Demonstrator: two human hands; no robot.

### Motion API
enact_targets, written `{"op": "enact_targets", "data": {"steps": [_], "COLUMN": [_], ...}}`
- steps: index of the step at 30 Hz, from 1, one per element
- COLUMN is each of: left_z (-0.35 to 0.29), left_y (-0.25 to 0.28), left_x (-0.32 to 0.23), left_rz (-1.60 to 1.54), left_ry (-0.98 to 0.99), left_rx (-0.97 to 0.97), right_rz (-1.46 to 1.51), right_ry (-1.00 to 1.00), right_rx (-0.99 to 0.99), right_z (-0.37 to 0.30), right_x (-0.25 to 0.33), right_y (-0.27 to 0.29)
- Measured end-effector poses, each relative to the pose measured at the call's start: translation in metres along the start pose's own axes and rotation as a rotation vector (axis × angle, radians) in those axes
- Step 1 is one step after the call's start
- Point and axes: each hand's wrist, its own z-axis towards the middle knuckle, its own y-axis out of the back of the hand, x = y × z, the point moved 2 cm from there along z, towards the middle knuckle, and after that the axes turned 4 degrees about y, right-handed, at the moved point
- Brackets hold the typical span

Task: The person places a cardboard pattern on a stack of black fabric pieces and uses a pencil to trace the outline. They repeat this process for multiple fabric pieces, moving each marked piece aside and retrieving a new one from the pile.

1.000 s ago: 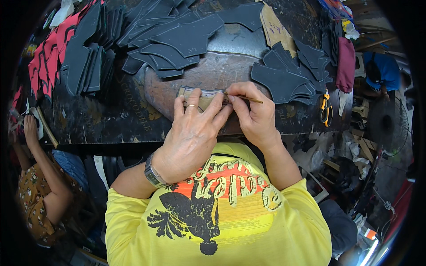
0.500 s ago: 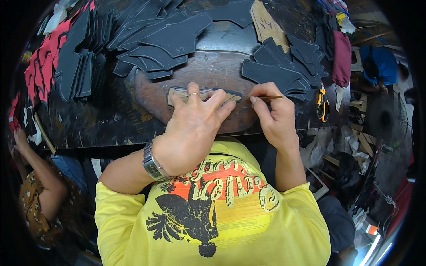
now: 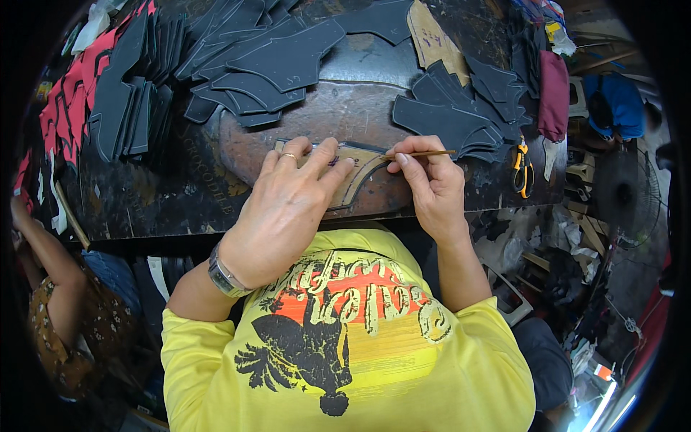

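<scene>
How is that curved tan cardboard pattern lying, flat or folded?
Flat where it shows: the curved tan cardboard pattern has no visible fold. Beneath the left hand, I cannot tell.

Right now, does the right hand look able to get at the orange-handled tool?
Probably yes: the orange-handled tool lies uncovered on the table, off to the right hand's right, though those fingers hold a thin brown stick.

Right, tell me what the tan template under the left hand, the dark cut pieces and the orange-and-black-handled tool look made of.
Tan template: probably cardboard; matte, flat, brownish, with ink marks.
Dark cut pieces: perhaps leather or synthetic sheet; thin, smooth, dull, pale-edged. The look leaves it open.
Orange-and-black-handled tool: handles likely plastic or rubber, judging by their solid bright colouring.
</scene>
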Motion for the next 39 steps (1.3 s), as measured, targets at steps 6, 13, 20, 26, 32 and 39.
{"op": "enact_targets", "data": {"steps": [6,13,20,26,32,39], "left_z": [-0.001,0.01,0.018,0.019,0.017,0.005], "left_y": [0.0,0.001,0.005,0.004,0.005,0.001], "left_x": [-0.001,-0.008,-0.009,-0.01,-0.006,-0.001], "left_rz": [0.062,0.145,0.163,0.172,0.088,0.044], "left_ry": [-0.033,-0.041,-0.043,-0.042,-0.036,-0.023], "left_rx": [-0.014,0.048,0.086,0.061,0.055,-0.06], "right_rz": [0.001,0.059,-0.183,-0.381,-0.062,-0.15], "right_ry": [0.001,0.049,0.107,0.136,0.004,0.084], "right_rx": [-0.015,-0.054,0.017,-0.012,-0.078,-0.071], "right_z": [0.002,0.002,0.004,0.002,0.001,0.003], "right_x": [-0.001,-0.001,0.005,0.013,0.003,0.002], "right_y": [0.001,-0.004,-0.004,0.008,-0.003,-0.005]}}
